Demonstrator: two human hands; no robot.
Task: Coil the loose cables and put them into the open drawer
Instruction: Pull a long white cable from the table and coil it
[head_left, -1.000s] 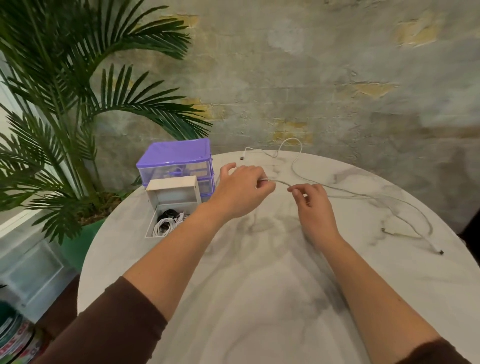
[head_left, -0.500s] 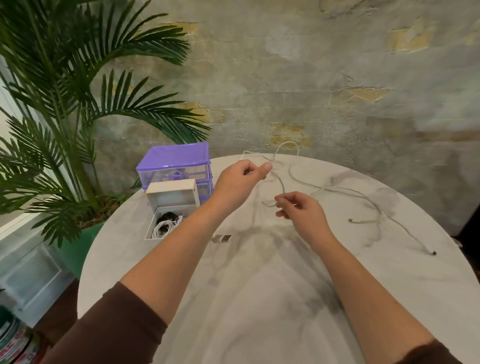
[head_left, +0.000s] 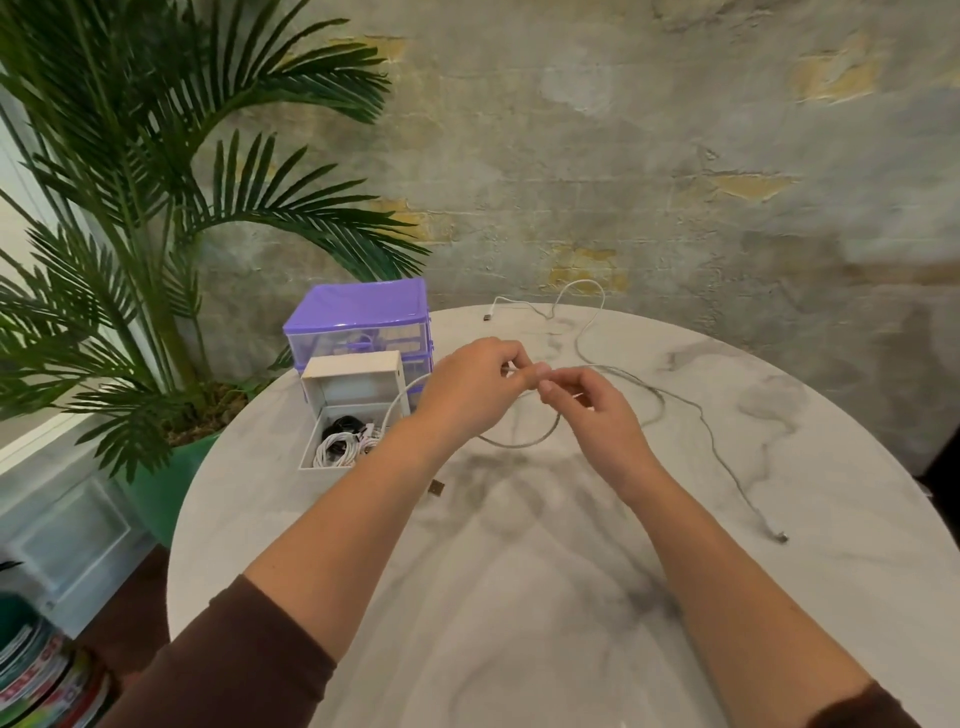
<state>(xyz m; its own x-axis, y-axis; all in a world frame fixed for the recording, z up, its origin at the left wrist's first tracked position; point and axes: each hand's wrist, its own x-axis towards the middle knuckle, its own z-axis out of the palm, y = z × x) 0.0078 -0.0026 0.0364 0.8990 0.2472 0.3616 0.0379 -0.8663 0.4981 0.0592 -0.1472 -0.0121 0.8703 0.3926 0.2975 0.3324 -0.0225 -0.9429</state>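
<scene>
My left hand (head_left: 470, 387) and my right hand (head_left: 592, 410) meet above the round marble table (head_left: 519, 597), both pinching a thin grey cable (head_left: 709, 431). One loop of it hangs below my fingers, and the rest trails right to a plug (head_left: 779, 537) lying on the table. A second white cable (head_left: 576, 301) lies loose at the table's far edge. The white open drawer (head_left: 358, 415), left of my hands, holds coiled white and black cables.
A purple drawer unit (head_left: 361, 325) stands behind the open drawer. A small plug end (head_left: 435, 488) hangs or lies under my left forearm. A potted palm (head_left: 130, 234) stands left of the table, and magazines (head_left: 41, 680) are stacked on the floor.
My hands have come together; the right one rose to meet the left. A loop of the grey cable now hangs below them, and the cable's free length has been drawn in leftward.
</scene>
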